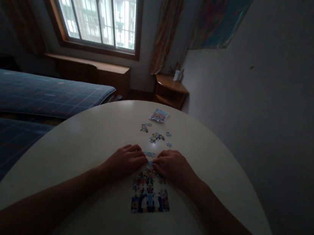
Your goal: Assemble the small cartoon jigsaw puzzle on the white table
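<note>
A partly assembled jigsaw puzzle [150, 202] with a blue-and-white cartoon face lies on the table in front of me. Just beyond it, my left hand [127, 160] and my right hand [175, 168] rest on the tabletop with fingers curled toward each other. Between the fingertips is a small light-blue puzzle piece [150, 163], which both hands pinch from either side. A short joined strip of pieces [149, 154] lies right behind the fingertips. My right fingers partly cover the puzzle's upper edge.
Farther back on the white round table [93, 125] lie loose puzzle pieces [157, 137] and a small printed picture card [159, 115]. A plaid-covered bed [34, 93] stands at the left, a wall [261, 107] at the right. A wooden corner cabinet [171, 84] stands behind.
</note>
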### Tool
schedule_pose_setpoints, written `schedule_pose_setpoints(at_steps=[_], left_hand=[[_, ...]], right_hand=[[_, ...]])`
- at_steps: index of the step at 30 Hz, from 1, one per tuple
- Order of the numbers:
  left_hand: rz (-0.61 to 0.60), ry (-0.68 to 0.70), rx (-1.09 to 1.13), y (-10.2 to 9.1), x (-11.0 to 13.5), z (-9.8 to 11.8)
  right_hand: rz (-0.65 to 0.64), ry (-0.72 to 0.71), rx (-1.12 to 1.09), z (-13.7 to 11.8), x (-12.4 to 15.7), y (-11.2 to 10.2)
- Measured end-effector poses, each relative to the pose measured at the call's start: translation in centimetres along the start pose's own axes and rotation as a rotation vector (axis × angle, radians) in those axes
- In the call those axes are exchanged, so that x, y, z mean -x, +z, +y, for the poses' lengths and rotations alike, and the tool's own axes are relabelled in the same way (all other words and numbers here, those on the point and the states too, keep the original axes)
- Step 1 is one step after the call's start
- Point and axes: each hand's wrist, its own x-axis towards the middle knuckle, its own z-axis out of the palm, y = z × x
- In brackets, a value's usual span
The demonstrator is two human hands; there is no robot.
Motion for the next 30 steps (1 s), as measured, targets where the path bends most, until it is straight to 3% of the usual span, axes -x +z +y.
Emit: schedule_pose_setpoints(at_steps=[12,20,30], left_hand=[[0.009,-0.02,-0.036,0.0,-0.3,0.3],[0.009,-0.034,-0.022,0.1,-0.2,0.2],[0.044,-0.006,-0.007,-0.1,-0.4,0.4]], right_hand=[[-0.092,-0.069,0.164,-1.2,-1.3,-0.9],[-0.07,-0.108,0.25,-0.9,-1.6,-0.2],[-0.068,-0.154,0.227,-0.8,-1.6,-0.8]])
